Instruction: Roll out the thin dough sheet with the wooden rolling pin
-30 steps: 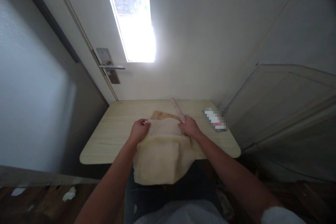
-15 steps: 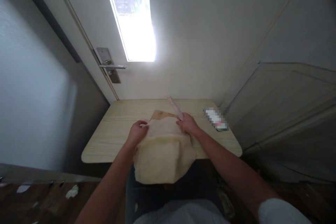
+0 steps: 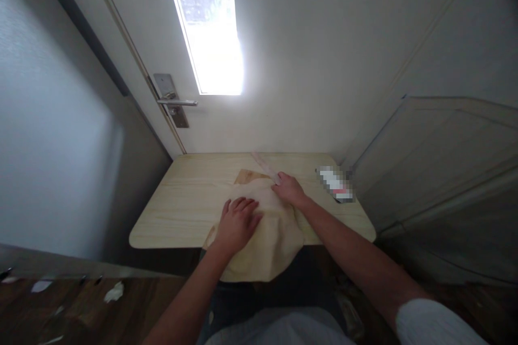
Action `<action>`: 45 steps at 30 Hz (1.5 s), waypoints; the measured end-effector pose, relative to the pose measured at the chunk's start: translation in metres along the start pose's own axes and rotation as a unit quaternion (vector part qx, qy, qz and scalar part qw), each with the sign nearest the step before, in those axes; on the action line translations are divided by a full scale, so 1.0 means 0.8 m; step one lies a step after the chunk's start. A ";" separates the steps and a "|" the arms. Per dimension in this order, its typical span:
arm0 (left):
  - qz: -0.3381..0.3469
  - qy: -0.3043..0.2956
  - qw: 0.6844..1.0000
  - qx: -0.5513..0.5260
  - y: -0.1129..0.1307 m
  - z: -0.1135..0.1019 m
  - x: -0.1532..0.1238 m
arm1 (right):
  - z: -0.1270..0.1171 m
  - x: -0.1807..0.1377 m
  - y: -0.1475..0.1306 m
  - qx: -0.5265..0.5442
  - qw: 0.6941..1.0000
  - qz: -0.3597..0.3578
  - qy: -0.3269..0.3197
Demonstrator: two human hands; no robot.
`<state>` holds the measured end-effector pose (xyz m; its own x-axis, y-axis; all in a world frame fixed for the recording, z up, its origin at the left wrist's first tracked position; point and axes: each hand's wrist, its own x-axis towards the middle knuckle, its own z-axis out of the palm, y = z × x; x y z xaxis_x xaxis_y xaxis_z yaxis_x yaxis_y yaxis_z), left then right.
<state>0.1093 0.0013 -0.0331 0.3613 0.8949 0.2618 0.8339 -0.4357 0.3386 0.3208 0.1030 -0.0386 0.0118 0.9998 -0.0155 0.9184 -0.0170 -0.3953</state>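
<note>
A pale beige cloth (image 3: 265,259) lies across the front of the small table, its near part hanging over the edge above my legs. My left hand (image 3: 238,221) rests on top of the cloth, fingers stretched out and a little apart, holding nothing. At the cloth's far right corner my right hand (image 3: 289,190) is closed on its edge. From that hand a pale, narrow strip (image 3: 263,163) reaches to the back of the table; whether it is joined to the cloth, I cannot tell. A light brown flat piece (image 3: 246,176) shows past the cloth's far edge.
The pale wooden table (image 3: 170,202) stands against a white door with a metal handle (image 3: 178,102) and a bright window (image 3: 214,54). A blurred-out phone-like object (image 3: 335,183) lies on its right side. Scraps (image 3: 114,292) litter the dark floor at lower left.
My left hand has let go of the cloth's far left edge and moved right and nearer, onto its top. The strip by my right hand has swung left.
</note>
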 end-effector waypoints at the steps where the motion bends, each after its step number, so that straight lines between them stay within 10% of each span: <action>1: 0.000 -0.006 1.000 -0.008 0.002 0.004 -0.004 | 0.001 -0.001 0.001 -0.001 1.000 -0.001 -0.001; 12: -0.019 0.007 1.000 -0.006 -0.001 0.011 -0.021 | -0.017 -0.019 -0.004 -0.039 0.999 -0.002 0.008; 28: -0.048 0.034 0.998 -0.005 -0.005 0.006 -0.033 | -0.005 -0.052 0.009 0.013 0.980 -0.200 -0.005; 35: -0.064 0.089 0.994 -0.014 -0.017 -0.006 0.016 | -0.007 -0.059 0.005 -0.006 0.977 -0.212 0.009; 45: -0.086 -0.030 0.993 0.070 -0.052 0.027 0.082 | 0.017 -0.038 -0.003 -0.085 0.986 -0.139 0.030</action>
<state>0.1075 0.0804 -0.0497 0.2292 0.9608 0.1557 0.9338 -0.2622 0.2433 0.3132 0.0725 -0.0496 -0.2314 0.9644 0.1281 0.9425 0.2549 -0.2161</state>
